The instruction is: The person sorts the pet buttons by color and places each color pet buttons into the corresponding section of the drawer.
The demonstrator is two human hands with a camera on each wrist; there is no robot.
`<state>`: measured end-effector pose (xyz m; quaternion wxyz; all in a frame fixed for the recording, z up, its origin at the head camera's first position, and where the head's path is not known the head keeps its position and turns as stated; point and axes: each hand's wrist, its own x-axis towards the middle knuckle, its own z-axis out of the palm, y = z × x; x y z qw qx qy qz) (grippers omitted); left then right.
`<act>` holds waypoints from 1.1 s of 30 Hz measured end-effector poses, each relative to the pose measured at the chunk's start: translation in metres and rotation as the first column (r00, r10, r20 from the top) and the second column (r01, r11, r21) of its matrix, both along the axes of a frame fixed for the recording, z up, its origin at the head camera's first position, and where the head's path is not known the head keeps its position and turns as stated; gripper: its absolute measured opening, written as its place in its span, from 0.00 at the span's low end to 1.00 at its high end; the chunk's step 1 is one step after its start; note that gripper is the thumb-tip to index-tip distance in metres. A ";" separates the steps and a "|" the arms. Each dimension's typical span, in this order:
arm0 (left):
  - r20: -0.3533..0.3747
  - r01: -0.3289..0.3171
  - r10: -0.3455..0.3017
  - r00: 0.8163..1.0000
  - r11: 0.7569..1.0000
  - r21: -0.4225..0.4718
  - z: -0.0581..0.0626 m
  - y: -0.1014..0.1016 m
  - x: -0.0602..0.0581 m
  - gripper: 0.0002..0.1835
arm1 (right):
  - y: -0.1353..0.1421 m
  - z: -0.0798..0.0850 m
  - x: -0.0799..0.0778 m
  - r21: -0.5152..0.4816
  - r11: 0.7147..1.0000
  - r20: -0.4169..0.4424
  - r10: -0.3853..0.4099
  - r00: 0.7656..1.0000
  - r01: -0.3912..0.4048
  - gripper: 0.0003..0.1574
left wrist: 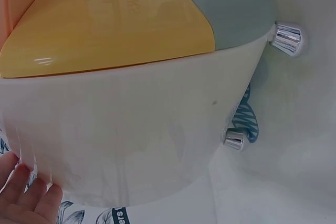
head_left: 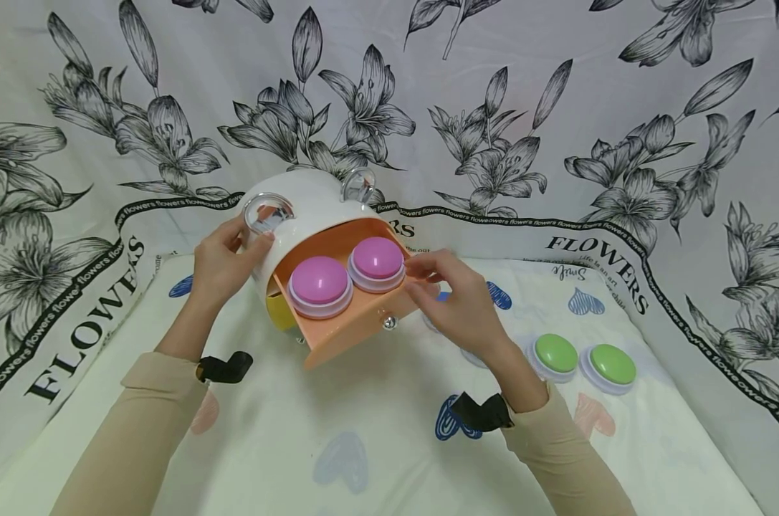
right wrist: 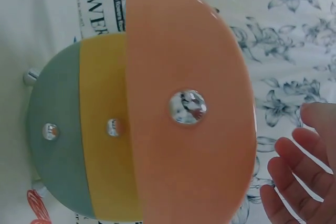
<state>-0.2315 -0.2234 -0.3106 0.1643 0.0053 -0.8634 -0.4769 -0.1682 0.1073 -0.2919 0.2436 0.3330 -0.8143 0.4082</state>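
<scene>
A glossy white rounded mini drawer cabinet (head_left: pixel 312 195) with clear ear-like loops stands tilted in the head view. My left hand (head_left: pixel 223 264) grips its left side, thumb at the front, fingers behind. The orange top drawer (head_left: pixel 357 328) is pulled out and holds two pink-topped round pieces, one left (head_left: pixel 319 279) and one right (head_left: pixel 378 256). Below it, the yellow drawer (left wrist: pixel 115 30) and grey-green drawer (left wrist: pixel 239 17) are closed. My right hand (head_left: pixel 456 297) is by the drawer's right end, fingers loosely bent, holding nothing; whether a fingertip touches cannot be told.
Two green-topped round pieces, one nearer (head_left: pixel 556 353) and one farther right (head_left: pixel 613 364), lie on the heart-print cloth (head_left: pixel 286 430). Other pale-rimmed round pieces are partly hidden behind my right hand. Flower-print fabric (head_left: pixel 492 143) hangs behind.
</scene>
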 end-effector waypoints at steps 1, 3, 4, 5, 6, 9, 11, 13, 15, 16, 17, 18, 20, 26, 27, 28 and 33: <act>0.001 0.000 0.000 1.000 1.000 0.001 0.000 0.000 0.000 0.33 | 0.001 -0.003 0.002 -0.011 1.000 -0.004 0.002 1.000 -0.002 0.16; 0.000 -0.002 0.002 1.000 1.000 0.000 0.000 0.000 0.000 0.33 | 0.002 -0.009 0.006 -0.032 0.999 -0.008 0.001 1.000 -0.002 0.16; -0.003 -0.003 0.003 1.000 1.000 0.001 0.000 0.000 0.000 0.33 | 0.002 -0.012 0.007 -0.039 0.999 -0.007 -0.005 1.000 0.004 0.16; -0.004 -0.004 0.004 1.000 1.000 0.000 0.000 0.000 -0.001 0.33 | 0.002 -0.016 0.009 -0.047 0.999 -0.004 -0.012 1.000 0.012 0.16; -0.006 -0.004 0.004 1.000 1.000 -0.001 -0.001 0.000 -0.001 0.33 | 0.002 -0.019 0.010 -0.054 0.998 0.003 -0.023 1.000 0.023 0.16; 0.000 -0.006 0.006 1.000 1.000 -0.001 -0.001 0.000 -0.001 0.34 | 0.002 -0.031 0.013 -0.059 0.996 0.030 -0.064 0.997 0.066 0.17; 0.009 -0.009 0.009 1.000 1.000 -0.001 -0.001 0.000 -0.001 0.35 | 0.001 -0.039 0.015 -0.062 0.994 0.046 -0.086 0.995 0.089 0.18; 0.011 -0.010 0.010 1.000 1.000 -0.001 0.000 0.000 -0.001 0.35 | -0.001 -0.046 0.017 -0.067 0.993 0.054 -0.094 0.994 0.098 0.18; 0.008 -0.010 0.010 1.000 1.000 -0.001 -0.001 0.000 -0.001 0.35 | -0.003 -0.053 0.018 -0.069 0.993 0.057 -0.094 0.994 0.098 0.19; 0.007 -0.011 0.011 1.000 1.000 -0.001 -0.001 0.000 -0.001 0.35 | -0.005 -0.056 0.019 -0.067 0.993 0.056 -0.092 0.994 0.095 0.19; 0.006 -0.010 0.010 1.000 1.000 -0.001 -0.001 0.001 -0.001 0.35 | -0.006 -0.059 0.019 -0.065 0.994 0.053 -0.089 0.995 0.092 0.19; 0.004 -0.010 0.010 1.000 1.000 -0.001 -0.001 0.001 -0.001 0.35 | -0.008 -0.061 0.019 -0.060 0.994 0.051 -0.086 0.995 0.089 0.19; 0.001 -0.010 0.010 1.000 1.000 -0.001 -0.001 0.001 -0.001 0.34 | -0.012 -0.065 0.020 -0.050 0.995 0.047 -0.086 0.995 0.088 0.19; -0.005 -0.010 0.010 1.000 1.000 0.001 -0.001 0.000 -0.001 0.34 | -0.022 -0.073 0.021 -0.058 0.992 0.036 -0.107 0.994 0.109 0.21; -0.006 -0.009 0.009 1.000 1.000 0.001 -0.001 0.000 -0.001 0.34 | -0.023 -0.074 0.021 -0.062 0.991 0.034 -0.115 0.993 0.117 0.21; -0.005 -0.007 0.007 1.000 1.000 0.001 -0.001 0.000 -0.001 0.34 | -0.025 -0.075 0.021 -0.063 0.990 0.033 -0.124 0.992 0.126 0.21; -0.013 -0.002 0.002 1.000 1.000 0.004 0.000 0.000 0.000 0.33 | -0.033 -0.078 0.021 -0.078 0.984 0.027 -0.158 0.987 0.159 0.20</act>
